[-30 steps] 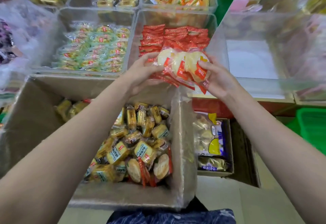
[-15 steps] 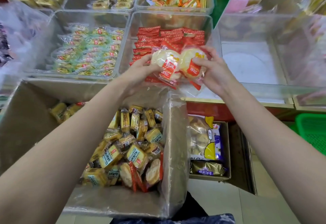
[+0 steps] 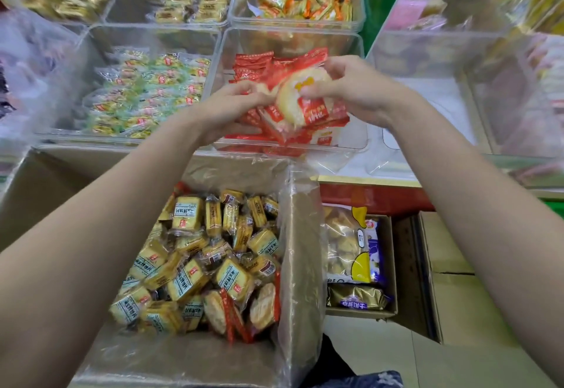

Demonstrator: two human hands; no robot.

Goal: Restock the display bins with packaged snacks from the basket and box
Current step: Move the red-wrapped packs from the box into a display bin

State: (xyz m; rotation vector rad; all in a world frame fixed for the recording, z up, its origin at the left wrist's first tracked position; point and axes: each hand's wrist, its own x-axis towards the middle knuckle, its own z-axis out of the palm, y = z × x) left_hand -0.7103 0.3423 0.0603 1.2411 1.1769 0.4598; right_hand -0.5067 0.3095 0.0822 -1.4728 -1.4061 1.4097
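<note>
Snack packets (image 3: pixel 300 107), round pale cakes in clear wrap with red labels, are being held by both hands over the near part of the clear bin (image 3: pixel 360 52) that is holding red packets (image 3: pixel 253 65). The front packet is tilting, its red label end pointing down and toward the person, its long axis running from upper left to lower right. The left hand (image 3: pixel 227 107) is curling its fingers round the left side of the bunch; the right hand (image 3: pixel 351 88) is pinching the top of the front cake with thumb and fingers pressed together.

Half a second ago the hands were sitting a little apart with two cakes showing side by side; now they are closing together and the bunch is lying lower in the bin, one cake covering the rest.

Writing on the red labels is showing as white characters, too blurred to read. Below, the cardboard box (image 3: pixel 36 192) lined with plastic is holding yellow square packets (image 3: pixel 186 212) bearing printed labels, also unreadable.
</note>
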